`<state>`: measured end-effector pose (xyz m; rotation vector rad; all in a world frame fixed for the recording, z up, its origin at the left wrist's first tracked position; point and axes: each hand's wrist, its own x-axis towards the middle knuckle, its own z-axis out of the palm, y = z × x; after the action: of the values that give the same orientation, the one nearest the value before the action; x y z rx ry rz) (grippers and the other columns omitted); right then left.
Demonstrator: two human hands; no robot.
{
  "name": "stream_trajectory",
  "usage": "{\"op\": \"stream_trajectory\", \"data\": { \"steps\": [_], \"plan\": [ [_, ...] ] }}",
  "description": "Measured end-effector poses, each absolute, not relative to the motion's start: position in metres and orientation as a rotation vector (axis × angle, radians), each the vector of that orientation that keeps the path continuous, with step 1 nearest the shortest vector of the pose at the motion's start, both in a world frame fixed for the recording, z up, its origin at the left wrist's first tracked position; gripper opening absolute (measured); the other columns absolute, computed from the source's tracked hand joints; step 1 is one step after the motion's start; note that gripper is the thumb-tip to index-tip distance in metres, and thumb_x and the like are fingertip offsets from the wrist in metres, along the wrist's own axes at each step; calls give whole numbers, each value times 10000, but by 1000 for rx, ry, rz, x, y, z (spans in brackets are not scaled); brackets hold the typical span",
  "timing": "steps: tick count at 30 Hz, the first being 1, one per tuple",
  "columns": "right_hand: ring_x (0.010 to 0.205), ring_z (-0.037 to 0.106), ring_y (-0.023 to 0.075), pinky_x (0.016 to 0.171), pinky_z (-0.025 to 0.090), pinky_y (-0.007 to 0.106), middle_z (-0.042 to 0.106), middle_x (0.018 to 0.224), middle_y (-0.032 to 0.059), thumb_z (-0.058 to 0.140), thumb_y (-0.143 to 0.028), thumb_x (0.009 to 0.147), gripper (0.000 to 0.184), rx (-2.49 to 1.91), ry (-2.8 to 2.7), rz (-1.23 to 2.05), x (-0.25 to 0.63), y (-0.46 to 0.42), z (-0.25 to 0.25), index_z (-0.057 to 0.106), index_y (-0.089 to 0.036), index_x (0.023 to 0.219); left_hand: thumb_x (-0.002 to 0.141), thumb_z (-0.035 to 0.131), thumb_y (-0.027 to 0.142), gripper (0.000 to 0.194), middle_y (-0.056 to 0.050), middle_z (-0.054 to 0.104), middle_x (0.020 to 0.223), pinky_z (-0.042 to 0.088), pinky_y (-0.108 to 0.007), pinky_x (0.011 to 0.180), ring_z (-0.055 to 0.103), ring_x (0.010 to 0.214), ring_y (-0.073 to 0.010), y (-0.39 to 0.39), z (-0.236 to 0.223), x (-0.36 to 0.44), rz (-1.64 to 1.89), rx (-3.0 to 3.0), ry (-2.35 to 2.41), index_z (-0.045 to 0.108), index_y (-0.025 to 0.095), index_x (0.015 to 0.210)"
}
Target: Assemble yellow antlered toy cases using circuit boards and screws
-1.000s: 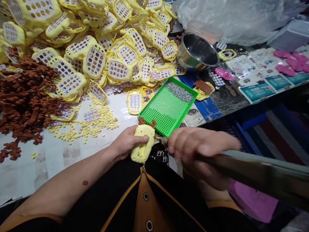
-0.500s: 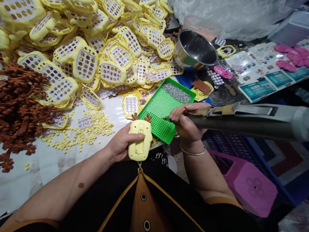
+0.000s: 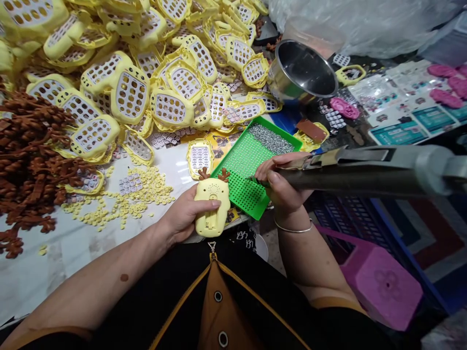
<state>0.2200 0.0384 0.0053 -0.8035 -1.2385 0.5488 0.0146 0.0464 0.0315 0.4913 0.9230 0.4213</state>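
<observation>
My left hand [image 3: 184,214] grips a yellow toy phone [image 3: 210,212] with brown antlers, its back turned up. The thumb lies across the open battery compartment. My right hand [image 3: 284,187] is wrapped round the front end of an electric screwdriver [image 3: 346,172], whose dark body stretches off to the right. Its tip points left over a green perforated tray [image 3: 237,163]. A heap of small silver screws [image 3: 270,139] fills the tray's far end. Just beyond the toy phone, a yellow front shell with white keys [image 3: 200,158] lies on the table.
Yellow phone shells [image 3: 131,95] pile up at the back left. Brown antler pieces [image 3: 32,165] heap at the far left, near small yellow buttons [image 3: 146,192]. A metal bowl [image 3: 304,73] stands behind the tray. A pink stool [image 3: 386,287] is below right.
The toy phone has risen slightly away from my body in my left hand. The screwdriver's rear end has swung a little farther up the view; both hands keep their grip.
</observation>
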Motion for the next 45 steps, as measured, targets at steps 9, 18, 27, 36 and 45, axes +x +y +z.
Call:
{"op": "stream_trajectory", "data": {
  "steps": [9, 18, 27, 36, 45],
  "plan": [
    [485, 521, 144, 495, 518, 338, 539, 563, -44, 657, -220, 791, 171, -694, -1137, 655, 196, -4, 71, 625, -289, 943, 593, 786, 115, 509, -34, 690, 836, 537, -345, 642, 643, 684, -184, 43, 42, 21, 404, 553, 1006, 592, 161, 1062],
    [495, 567, 143, 472, 533, 325, 552, 577, -24, 585, -111, 796, 289, -485, -1285, 807, 176, -3, 85, 640, -214, 1061, 563, 782, 149, 376, -20, 675, 750, 469, -288, 675, 611, 663, -151, 36, 38, 18, 293, 728, 975, 635, 138, 909],
    [479, 558, 130, 460, 505, 297, 553, 558, -34, 604, -85, 713, 181, -525, -1324, 861, 163, 4, 75, 603, -216, 837, 558, 733, 106, 298, 9, 643, 722, 430, -255, 639, 569, 637, -124, 33, 37, 19, 231, 741, 941, 643, 152, 838],
    [411, 528, 102, 430, 494, 263, 530, 483, -53, 636, -174, 750, 159, -456, -1346, 921, 165, 3, 71, 497, -216, 686, 553, 705, 116, 251, 15, 628, 675, 442, -262, 633, 575, 658, -147, 31, 35, 19, 165, 782, 935, 645, 162, 793],
    [419, 541, 110, 463, 556, 293, 543, 509, -63, 667, -193, 802, 115, -563, -1336, 714, 183, -8, 87, 616, -237, 896, 596, 755, 148, 368, -25, 682, 771, 506, -307, 625, 629, 652, -174, 38, 37, 15, 352, 667, 1000, 628, 158, 942]
  ]
}}
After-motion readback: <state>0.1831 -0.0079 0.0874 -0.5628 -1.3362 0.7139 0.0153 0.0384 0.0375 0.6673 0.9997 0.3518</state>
